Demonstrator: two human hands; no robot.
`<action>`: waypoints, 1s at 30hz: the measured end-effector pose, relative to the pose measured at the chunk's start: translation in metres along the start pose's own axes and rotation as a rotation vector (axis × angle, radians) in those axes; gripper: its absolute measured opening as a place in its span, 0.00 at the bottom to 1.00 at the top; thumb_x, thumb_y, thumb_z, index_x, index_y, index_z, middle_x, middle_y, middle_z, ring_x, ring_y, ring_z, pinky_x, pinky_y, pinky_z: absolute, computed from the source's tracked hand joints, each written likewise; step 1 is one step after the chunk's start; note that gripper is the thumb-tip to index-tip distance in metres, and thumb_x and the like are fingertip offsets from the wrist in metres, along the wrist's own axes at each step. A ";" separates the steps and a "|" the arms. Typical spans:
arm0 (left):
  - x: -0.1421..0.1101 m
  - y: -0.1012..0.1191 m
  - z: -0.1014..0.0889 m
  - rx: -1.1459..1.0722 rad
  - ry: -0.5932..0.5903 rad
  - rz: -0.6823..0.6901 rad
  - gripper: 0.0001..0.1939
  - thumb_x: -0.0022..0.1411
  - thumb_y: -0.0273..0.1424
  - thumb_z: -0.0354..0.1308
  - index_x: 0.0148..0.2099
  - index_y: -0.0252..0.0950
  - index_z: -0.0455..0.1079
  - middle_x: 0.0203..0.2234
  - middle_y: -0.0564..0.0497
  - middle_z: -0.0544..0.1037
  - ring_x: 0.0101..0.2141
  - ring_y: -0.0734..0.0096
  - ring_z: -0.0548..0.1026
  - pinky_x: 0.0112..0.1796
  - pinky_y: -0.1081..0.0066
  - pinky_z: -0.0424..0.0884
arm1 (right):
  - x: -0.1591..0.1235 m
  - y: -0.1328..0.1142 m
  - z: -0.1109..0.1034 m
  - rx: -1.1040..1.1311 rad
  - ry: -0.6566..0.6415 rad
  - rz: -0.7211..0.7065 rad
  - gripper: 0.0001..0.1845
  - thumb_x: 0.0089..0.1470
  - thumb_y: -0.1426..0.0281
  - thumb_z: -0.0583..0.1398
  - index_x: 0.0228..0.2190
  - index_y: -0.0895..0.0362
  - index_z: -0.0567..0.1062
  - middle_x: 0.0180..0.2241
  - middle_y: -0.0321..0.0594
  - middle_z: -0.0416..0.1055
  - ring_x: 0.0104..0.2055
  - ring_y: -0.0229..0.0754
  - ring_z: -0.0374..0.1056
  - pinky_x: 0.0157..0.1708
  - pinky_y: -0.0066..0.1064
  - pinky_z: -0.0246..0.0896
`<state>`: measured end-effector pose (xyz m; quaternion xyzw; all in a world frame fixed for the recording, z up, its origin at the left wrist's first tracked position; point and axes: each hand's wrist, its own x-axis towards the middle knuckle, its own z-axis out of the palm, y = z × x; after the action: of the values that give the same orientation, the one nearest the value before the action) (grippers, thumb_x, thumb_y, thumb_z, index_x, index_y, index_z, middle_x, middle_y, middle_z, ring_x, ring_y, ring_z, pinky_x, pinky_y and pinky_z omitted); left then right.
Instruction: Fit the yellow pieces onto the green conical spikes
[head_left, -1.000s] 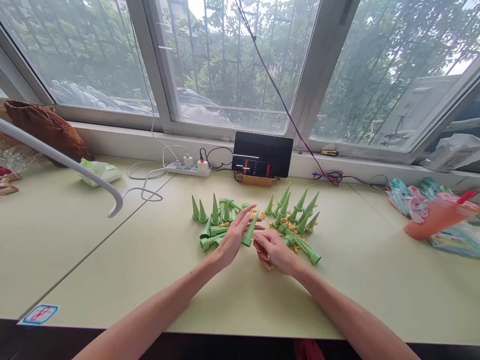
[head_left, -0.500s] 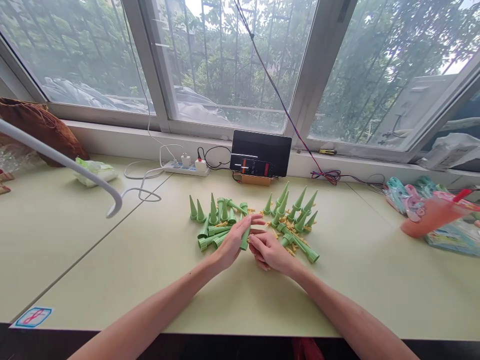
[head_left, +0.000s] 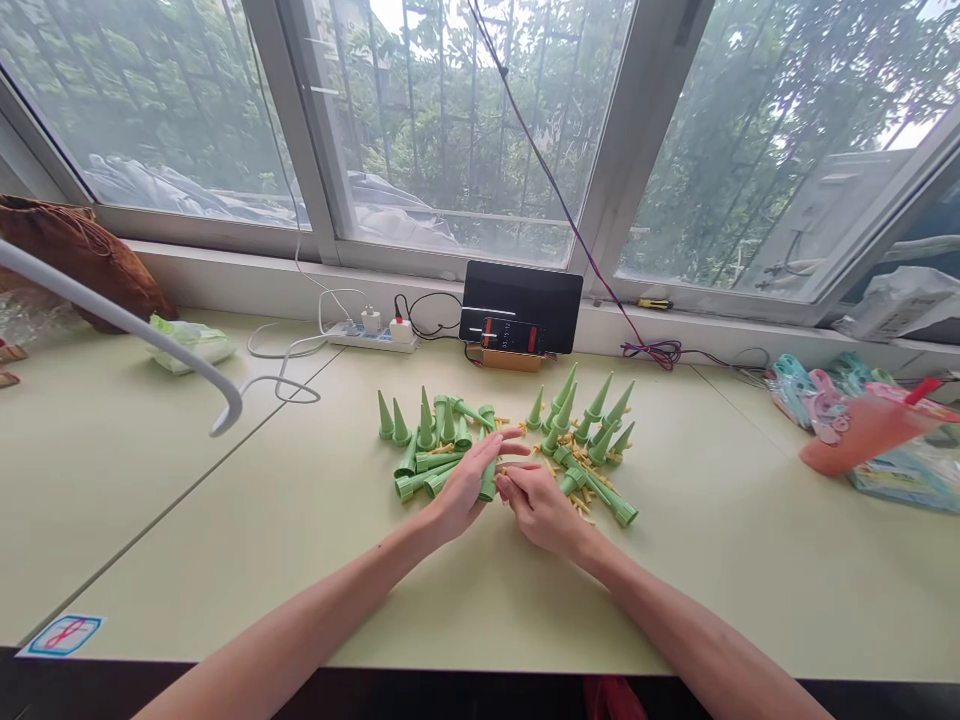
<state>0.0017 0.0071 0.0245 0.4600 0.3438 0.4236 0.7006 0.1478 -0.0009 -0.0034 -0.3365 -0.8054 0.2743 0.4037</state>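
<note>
My left hand (head_left: 463, 484) is wrapped around a green plastic plant watering spike (head_left: 487, 482), its fingers reaching to the right above my other hand. Close beside it, my right hand (head_left: 541, 505) is closed in a pinch, a small yellow plastic piece (head_left: 504, 473) just showing at the fingertips by the spike. Most of that piece is hidden. Behind and left of my left hand are several green spikes (head_left: 426, 425), some upright and some lying down. More upright spikes (head_left: 560, 420) stand beyond my right hand, with yellow pieces (head_left: 585, 500) scattered among them.
A black tablet (head_left: 525, 285) with a phone (head_left: 512, 336) before it leans near the window. To its left lies a power strip (head_left: 375, 335) with cables. A cup with red drink (head_left: 855, 432) stands right; a white curved bar (head_left: 150, 330) crosses the left side.
My right hand has shifted very slightly, its fingertips still at the spike. The spike in my left hand has tilted a little more upright. Everything else stays put.
</note>
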 end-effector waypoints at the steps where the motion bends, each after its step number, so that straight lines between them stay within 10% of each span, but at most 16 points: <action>1: 0.000 0.000 0.000 0.005 0.002 -0.002 0.24 0.65 0.49 0.54 0.57 0.41 0.69 0.51 0.42 0.73 0.47 0.58 0.75 0.29 0.74 0.64 | 0.000 0.000 0.000 -0.001 0.000 0.000 0.19 0.67 0.68 0.49 0.22 0.55 0.60 0.22 0.35 0.62 0.27 0.38 0.58 0.31 0.30 0.53; 11: -0.001 -0.005 -0.004 0.273 -0.020 0.155 0.25 0.69 0.49 0.46 0.59 0.42 0.68 0.49 0.44 0.75 0.42 0.62 0.73 0.33 0.71 0.67 | 0.002 -0.010 -0.002 0.158 -0.005 0.150 0.24 0.66 0.63 0.51 0.19 0.56 0.63 0.20 0.35 0.61 0.25 0.37 0.57 0.28 0.29 0.53; 22: -0.002 -0.010 -0.008 0.485 -0.090 0.354 0.24 0.72 0.47 0.44 0.60 0.41 0.67 0.54 0.44 0.72 0.48 0.58 0.74 0.43 0.66 0.71 | 0.002 -0.013 -0.007 0.944 -0.176 0.624 0.26 0.55 0.49 0.63 0.23 0.55 0.62 0.19 0.26 0.51 0.16 0.28 0.39 0.11 0.22 0.37; 30: -0.005 -0.003 0.000 0.390 0.015 0.250 0.27 0.71 0.49 0.43 0.58 0.38 0.69 0.50 0.43 0.75 0.49 0.56 0.73 0.43 0.68 0.69 | 0.000 -0.006 0.000 0.847 -0.146 0.544 0.27 0.57 0.49 0.61 0.20 0.56 0.61 0.17 0.26 0.50 0.14 0.27 0.42 0.10 0.23 0.40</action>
<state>0.0007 0.0022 0.0225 0.6224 0.3647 0.4362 0.5379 0.1461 -0.0042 0.0012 -0.3207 -0.5328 0.6948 0.3613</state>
